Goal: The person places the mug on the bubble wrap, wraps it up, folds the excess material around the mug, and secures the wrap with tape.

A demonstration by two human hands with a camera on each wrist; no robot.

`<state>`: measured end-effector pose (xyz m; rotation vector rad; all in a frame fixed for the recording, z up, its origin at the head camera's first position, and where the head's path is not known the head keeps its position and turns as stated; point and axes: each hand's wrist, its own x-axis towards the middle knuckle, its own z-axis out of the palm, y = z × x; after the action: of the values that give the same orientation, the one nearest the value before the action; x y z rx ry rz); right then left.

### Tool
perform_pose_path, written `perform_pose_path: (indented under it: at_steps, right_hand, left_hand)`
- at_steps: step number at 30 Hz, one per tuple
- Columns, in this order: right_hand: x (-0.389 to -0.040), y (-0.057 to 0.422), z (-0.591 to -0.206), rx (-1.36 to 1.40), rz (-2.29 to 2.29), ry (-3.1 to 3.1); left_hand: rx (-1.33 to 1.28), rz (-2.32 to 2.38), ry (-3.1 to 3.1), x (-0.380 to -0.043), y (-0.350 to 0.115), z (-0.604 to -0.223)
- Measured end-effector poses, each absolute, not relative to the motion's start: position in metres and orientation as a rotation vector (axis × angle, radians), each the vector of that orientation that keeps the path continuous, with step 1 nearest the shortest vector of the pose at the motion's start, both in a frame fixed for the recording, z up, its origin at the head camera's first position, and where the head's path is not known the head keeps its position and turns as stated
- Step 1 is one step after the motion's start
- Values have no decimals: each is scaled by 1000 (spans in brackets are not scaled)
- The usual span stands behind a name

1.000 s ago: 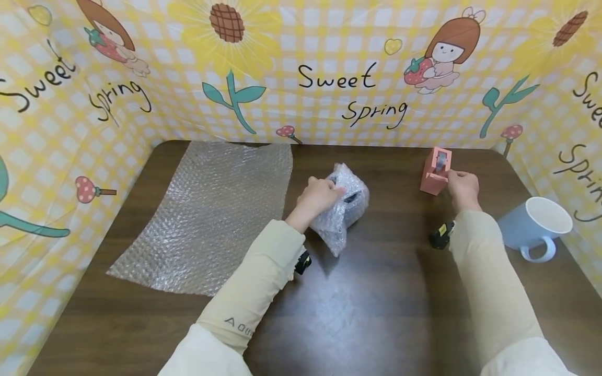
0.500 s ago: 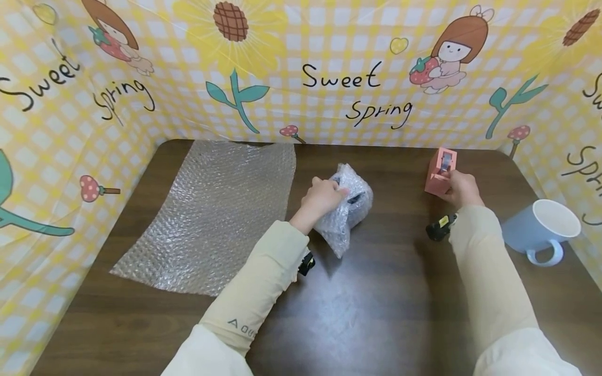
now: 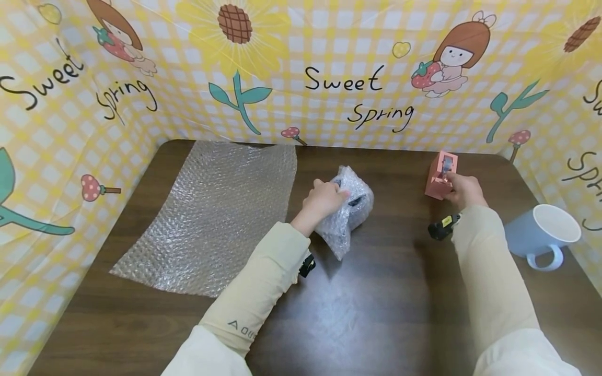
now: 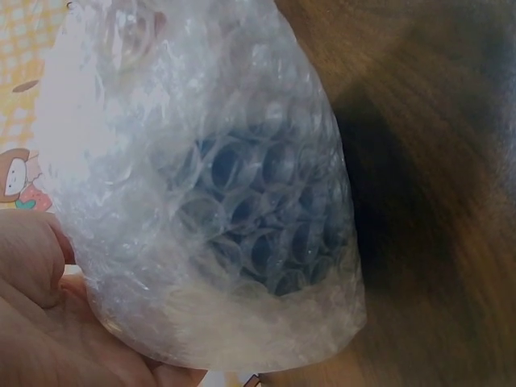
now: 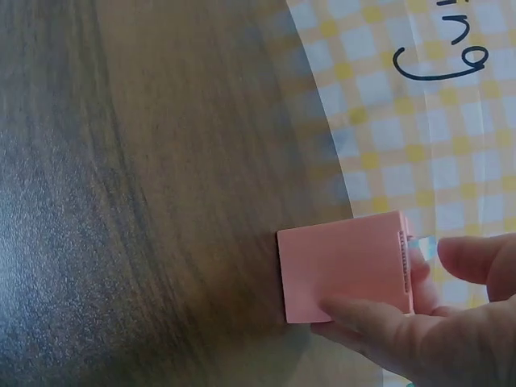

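A bundle of bubble wrap (image 3: 359, 209) sits mid-table, with something dark blue showing through its layers in the left wrist view. My left hand (image 3: 324, 199) grips it at its upper left, fingers on the folded wrap. At the back right stands a pink tape dispenser (image 3: 441, 175) with a clear roll inside. My right hand (image 3: 465, 190) holds its near end. In the right wrist view, one finger lies along the dispenser's flat side (image 5: 343, 266), and another fingertip is at the clear tape end (image 5: 425, 247) sticking out.
A flat sheet of bubble wrap (image 3: 211, 219) covers the table's left side. On the right, beside the right forearm, stands a light blue mug (image 3: 524, 232) with a white inside. A yellow checked cloth (image 3: 329, 31) walls the table's back and sides.
My right hand has shifted over the pink dispenser's near end and closed its fingers there. The left hand keeps its grip on the bundle; the head view has shifted slightly.
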<state>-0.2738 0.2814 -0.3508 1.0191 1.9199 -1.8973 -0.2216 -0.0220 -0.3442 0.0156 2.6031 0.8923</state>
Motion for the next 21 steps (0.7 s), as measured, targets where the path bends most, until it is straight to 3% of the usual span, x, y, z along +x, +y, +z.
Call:
perform_pose_path:
  at_steps: [10, 21]
  right_hand:
    - [-273, 285, -349, 1094, -1975, 1782]
    - [-271, 292, -354, 848, -1772, 2021]
  left_hand:
    - [27, 896, 2591, -221, -21, -345]
    - [23, 883, 2584, -223, -21, -344]
